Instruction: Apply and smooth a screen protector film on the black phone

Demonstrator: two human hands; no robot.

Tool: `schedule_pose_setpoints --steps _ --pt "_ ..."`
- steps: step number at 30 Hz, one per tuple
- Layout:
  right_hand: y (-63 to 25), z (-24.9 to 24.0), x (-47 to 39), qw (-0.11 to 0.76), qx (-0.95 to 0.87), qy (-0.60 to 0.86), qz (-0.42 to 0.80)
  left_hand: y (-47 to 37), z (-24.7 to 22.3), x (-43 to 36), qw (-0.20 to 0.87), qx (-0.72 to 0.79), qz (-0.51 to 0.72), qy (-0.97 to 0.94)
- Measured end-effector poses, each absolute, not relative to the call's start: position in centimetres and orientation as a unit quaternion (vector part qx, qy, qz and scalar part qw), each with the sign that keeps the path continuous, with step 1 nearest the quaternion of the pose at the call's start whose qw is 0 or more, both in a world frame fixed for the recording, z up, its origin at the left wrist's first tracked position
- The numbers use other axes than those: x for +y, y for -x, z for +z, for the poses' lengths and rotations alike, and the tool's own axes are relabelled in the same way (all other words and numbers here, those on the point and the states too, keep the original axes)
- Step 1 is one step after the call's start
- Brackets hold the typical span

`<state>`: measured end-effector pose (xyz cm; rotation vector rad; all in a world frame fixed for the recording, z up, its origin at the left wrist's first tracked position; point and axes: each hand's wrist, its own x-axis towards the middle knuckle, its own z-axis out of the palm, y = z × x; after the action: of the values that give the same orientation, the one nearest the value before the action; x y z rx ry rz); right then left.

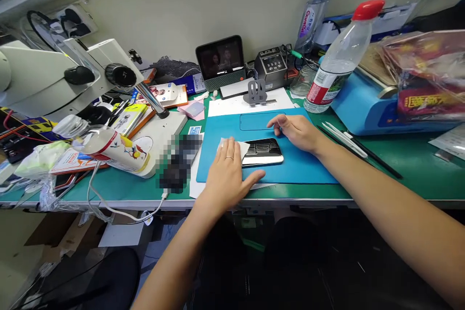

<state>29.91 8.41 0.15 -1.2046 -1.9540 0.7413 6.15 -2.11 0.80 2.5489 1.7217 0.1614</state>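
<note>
A phone (263, 151) with a dark, shiny face lies flat on the blue mat (225, 125). My left hand (227, 172) rests palm down over the phone's left end, on a white wipe (244, 149), with its fingers stretched out and the thumb apart. A ring shows on one finger. To the right and just above the phone is my right hand (292, 131), its fingers curled loosely and the index finger near the thumb; whether anything is between them is too small to tell. Behind the phone, a thin black phone-shaped outline (252, 122) lies on the mat.
A microscope (90, 70) and a tilted bottle (116, 147) stand left. A red-capped bottle (337, 65), tweezers and thin tools (348, 143), and a blue machine (363, 101) are right. Behind the mat are a metal stand (257, 92) and a screen device (220, 60).
</note>
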Motion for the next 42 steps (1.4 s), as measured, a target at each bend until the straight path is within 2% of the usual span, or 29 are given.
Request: schedule_pose_setpoints --steps 3,9,14,21,32,42 --pt "-29.7 0.4 8.2 0.356 -0.756 0.466 0.291 -9.0 0.7 -1.7 0.022 0.574 0.059 -0.817" --pt "-29.7 0.4 8.0 0.385 -0.723 0.474 0.321 -16.5 1.1 -2.1 0.03 0.513 0.098 -0.852" --pt "-30.0 0.2 8.1 0.378 -0.722 0.476 0.33 -12.9 1.0 -2.8 0.034 0.497 0.105 -0.861" --pt "-30.1 0.1 8.7 0.354 -0.736 0.478 0.323 -5.8 0.5 -3.6 0.026 0.571 0.068 -0.818" --pt "-30.0 0.2 8.3 0.372 -0.725 0.483 0.322 -17.7 1.2 -1.3 0.019 0.612 0.089 -0.786" --pt "-29.9 0.6 8.5 0.367 -0.722 0.483 0.332 -16.2 1.8 -2.0 0.064 0.623 0.132 -0.769"
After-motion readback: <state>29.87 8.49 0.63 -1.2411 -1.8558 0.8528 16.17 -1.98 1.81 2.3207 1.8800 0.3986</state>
